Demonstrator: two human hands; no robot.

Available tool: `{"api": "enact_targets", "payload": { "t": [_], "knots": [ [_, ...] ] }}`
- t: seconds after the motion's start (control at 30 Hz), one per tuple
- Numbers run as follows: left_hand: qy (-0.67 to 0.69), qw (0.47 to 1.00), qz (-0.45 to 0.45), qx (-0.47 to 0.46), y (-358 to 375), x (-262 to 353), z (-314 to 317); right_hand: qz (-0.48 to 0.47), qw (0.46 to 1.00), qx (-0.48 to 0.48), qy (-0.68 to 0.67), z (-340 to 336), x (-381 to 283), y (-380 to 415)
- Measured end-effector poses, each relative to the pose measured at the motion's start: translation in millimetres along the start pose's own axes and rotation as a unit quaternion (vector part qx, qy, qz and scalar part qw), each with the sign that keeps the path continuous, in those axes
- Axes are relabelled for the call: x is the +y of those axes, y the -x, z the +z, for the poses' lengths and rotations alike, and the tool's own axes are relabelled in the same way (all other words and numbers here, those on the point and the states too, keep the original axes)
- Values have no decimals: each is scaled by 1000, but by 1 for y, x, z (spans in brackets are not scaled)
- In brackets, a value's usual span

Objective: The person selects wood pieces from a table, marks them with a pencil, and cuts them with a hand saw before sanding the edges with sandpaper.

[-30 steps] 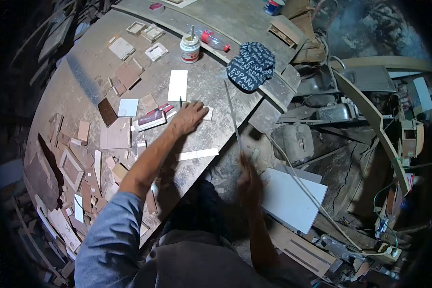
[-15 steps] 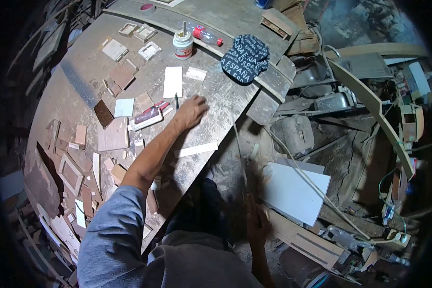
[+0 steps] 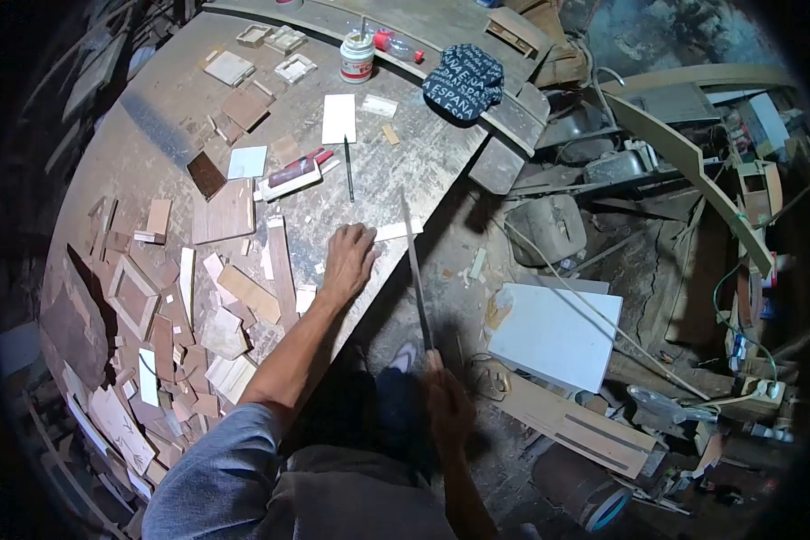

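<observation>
The right hand point(image 3: 447, 405) is wrapped around the lower end of a long thin strip point(image 3: 415, 270), which stands up and leans over the edge of the counter point(image 3: 153, 135). Its top end sits just beside a small pale slat point(image 3: 398, 230). The left hand point(image 3: 348, 259) lies flat on the counter, fingers spread, near the edge. That strip looks light and whippy, probably wood or metal, hard to tell here. Held at one end it likely flexes, so a grip nearer the middle would steady it better.
</observation>
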State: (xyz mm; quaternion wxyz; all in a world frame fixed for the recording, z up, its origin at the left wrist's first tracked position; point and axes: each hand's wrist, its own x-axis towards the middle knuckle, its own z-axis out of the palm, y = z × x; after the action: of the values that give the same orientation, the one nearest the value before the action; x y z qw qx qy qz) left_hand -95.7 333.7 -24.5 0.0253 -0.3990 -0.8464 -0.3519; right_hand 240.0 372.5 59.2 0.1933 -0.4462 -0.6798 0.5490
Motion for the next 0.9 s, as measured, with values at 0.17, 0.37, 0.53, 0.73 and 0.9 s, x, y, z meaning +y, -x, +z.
{"api": "enact_targets", "payload": {
  "t": [0.17,0.37,0.53,0.73,0.9],
  "knots": [
    [43,999,7,21,-2,-13,23,11,999,-15,44,32,22,-16],
    [119,991,-9,64,-2,-11,26,-82,994,1,72,51,50,-24],
    [100,992,-38,72,-9,-15,31,-89,993,-13,78,51,59,-18],
    [14,994,-98,37,-15,-1,31,-60,991,-23,121,44,80,-5],
    [8,993,-114,30,-15,-2,34,-76,987,-49,130,41,55,-2]
  ]
}}
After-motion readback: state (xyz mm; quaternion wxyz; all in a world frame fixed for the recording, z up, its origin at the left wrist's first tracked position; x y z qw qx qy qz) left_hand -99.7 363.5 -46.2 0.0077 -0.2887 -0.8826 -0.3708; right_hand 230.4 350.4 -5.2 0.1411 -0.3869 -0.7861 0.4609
